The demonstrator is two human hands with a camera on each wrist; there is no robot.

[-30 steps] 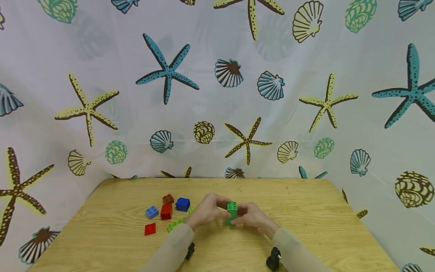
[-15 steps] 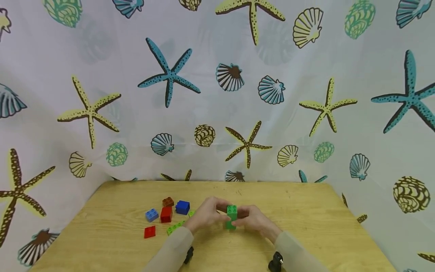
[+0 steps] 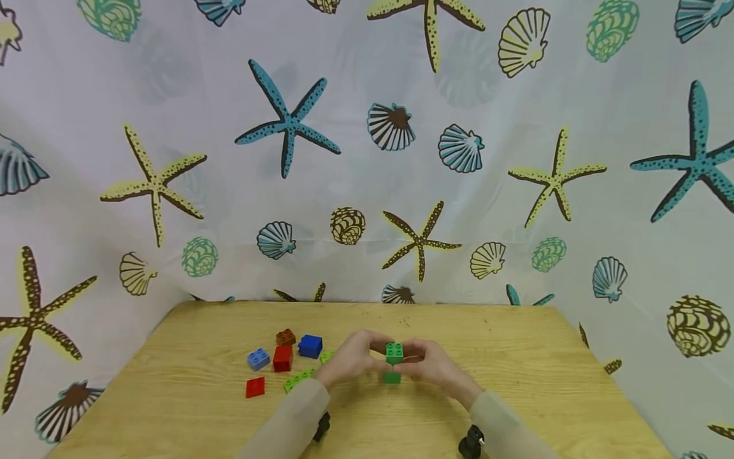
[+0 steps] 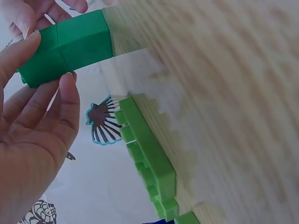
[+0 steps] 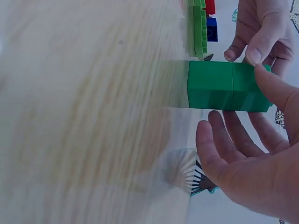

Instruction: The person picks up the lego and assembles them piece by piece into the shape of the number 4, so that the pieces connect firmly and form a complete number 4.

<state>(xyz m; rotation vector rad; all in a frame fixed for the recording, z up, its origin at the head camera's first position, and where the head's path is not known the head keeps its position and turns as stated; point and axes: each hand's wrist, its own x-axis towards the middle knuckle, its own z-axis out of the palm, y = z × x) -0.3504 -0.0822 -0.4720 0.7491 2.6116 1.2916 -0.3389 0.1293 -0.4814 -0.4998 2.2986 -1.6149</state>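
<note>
Two green toy bricks point(image 5: 210, 86), one stacked on the other, stand upright on the wooden table in front of me. My left hand point(image 3: 351, 358) holds the upper brick point(image 3: 394, 352) from the left, thumb on its near face and fingers behind. From the right my right hand point(image 3: 434, 368) grips the same brick, its thumb point(image 5: 273, 86) across the near face close to the left thumb. Below the thumbs the lower brick point(image 4: 84, 39) shows bare. A thin seam runs between the two bricks in both wrist views.
Left of my hands lie a long light green brick point(image 3: 298, 380), a red brick point(image 3: 283, 358), a dark blue brick point(image 3: 310, 346), a light blue brick point(image 3: 259, 359), a brown brick point(image 3: 285, 337) and a flat red piece point(image 3: 255, 387). A patterned curtain point(image 3: 367, 178) hangs behind the table point(image 3: 516, 357).
My right thumb has moved up from the lower part of the green stack to the upper brick, near the left thumb. The left hand stays almost still.
</note>
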